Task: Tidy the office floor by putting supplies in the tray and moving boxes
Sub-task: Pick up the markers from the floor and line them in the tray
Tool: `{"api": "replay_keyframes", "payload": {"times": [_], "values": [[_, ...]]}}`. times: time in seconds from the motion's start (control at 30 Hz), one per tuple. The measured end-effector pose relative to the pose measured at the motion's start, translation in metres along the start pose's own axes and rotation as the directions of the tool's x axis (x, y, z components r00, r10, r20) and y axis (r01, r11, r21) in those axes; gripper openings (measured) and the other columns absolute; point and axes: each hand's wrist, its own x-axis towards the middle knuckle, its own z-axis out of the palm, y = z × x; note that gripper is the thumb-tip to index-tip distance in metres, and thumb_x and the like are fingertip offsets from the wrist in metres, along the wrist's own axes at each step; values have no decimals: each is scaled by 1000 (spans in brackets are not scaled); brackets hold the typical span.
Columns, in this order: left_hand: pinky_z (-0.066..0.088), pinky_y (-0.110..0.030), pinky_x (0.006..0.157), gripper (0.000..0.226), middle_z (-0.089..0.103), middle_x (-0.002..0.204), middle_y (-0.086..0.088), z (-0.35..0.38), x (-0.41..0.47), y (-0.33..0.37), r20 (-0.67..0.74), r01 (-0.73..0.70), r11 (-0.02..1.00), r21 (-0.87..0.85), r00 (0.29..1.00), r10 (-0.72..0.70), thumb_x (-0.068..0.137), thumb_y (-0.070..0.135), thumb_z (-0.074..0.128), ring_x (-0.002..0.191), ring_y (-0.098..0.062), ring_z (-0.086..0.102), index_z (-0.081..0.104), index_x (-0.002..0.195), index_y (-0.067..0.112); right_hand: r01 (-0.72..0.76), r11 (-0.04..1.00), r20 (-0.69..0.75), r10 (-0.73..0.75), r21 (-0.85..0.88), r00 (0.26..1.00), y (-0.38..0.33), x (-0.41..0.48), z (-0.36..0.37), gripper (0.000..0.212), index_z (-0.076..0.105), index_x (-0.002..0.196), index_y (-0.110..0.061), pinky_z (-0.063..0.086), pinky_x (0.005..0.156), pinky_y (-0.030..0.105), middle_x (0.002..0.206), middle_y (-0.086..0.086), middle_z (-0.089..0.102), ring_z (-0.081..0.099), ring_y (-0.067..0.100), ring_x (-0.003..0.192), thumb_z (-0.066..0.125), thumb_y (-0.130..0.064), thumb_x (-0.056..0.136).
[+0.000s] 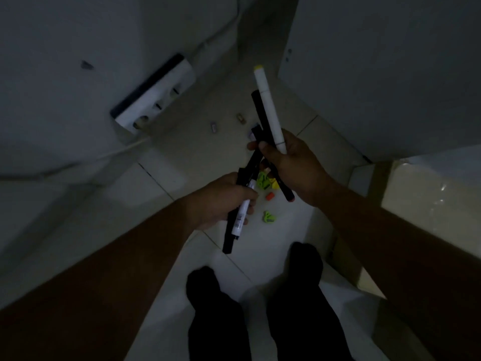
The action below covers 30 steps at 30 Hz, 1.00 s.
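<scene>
The scene is dim. My right hand [291,168] grips a white marker with a yellow cap [268,105] and black markers [260,113] that point up and away. My left hand [221,201] holds a bundle of black pens and a white marker [240,217] pointing down. The two bundles cross between my hands. On the tiled floor below lie small supplies: a green clip [269,217], an orange piece [270,196], a green and yellow cluster [264,181], and small pieces farther off [240,118]. No tray is in view.
A white power strip [156,97] with its cable lies at the left, against a pale surface. White panels [390,74] stand at the upper right. A cardboard box [416,204] sits at the right. My dark legs [260,308] are at the bottom.
</scene>
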Motion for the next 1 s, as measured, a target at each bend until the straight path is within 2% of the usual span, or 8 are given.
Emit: {"api": "replay_keyframes", "payload": {"times": [0.13,0.23,0.33,0.47,0.57,0.7,0.83,1.0], "values": [[58,-39,75,36,59,94,-8,2,-70,45,38,-99,995,4,994,99,92,15,59,78,-15,60,47,126,13,56,998,-13,-56,-1,998,-69,-35,-1,26,58,122,-16,48,57,25,105,-6,71,60,2,70,52,-22,98],[61,-39,74,37,60,102,-12,2,-121,84,58,-138,990,-20,989,139,89,13,63,79,-18,63,51,124,12,105,994,-27,-106,-17,994,-123,-60,-4,24,60,121,-20,48,57,22,104,-5,71,60,0,71,52,-20,98],[62,-39,68,20,70,79,-5,0,-175,124,86,-161,982,-102,982,170,87,8,65,64,-13,68,59,105,11,117,993,-18,-117,4,993,-184,-87,-7,25,58,120,-30,47,60,24,109,-3,71,59,6,75,51,-20,98],[62,-39,67,20,71,70,0,-5,-254,170,120,-236,964,-126,961,251,86,6,65,61,-9,69,58,105,10,138,990,-52,-138,-2,989,-273,-125,-8,24,60,120,-18,49,64,28,112,5,71,60,11,80,52,-22,98],[60,-37,66,31,64,85,-3,-4,-309,193,55,-342,934,-106,935,349,77,26,73,64,-8,66,63,103,11,175,985,-63,-175,-5,983,-332,-157,-4,25,59,121,-15,49,64,29,112,6,70,60,10,80,52,-22,98],[56,-33,63,54,62,82,-6,-1,-379,222,-37,-437,892,-117,899,435,63,52,72,62,-11,64,65,96,10,245,969,-97,-243,11,965,-408,-200,-3,23,60,119,-16,52,63,31,105,-6,72,63,4,76,52,-19,97],[54,-33,60,41,60,68,-2,7,-429,249,-40,-464,870,-168,885,464,70,48,70,59,-16,61,65,88,12,269,963,-129,-268,-5,955,-463,-237,-5,21,62,116,-15,52,67,37,112,2,71,66,21,87,52,-18,98],[55,-31,59,19,68,70,2,21,-476,295,78,-503,836,-220,845,530,85,28,66,63,-13,64,67,95,12,334,942,-160,-334,-28,929,-529,-269,-26,21,63,115,-13,50,65,31,108,7,72,66,18,83,52,-17,97]]}}
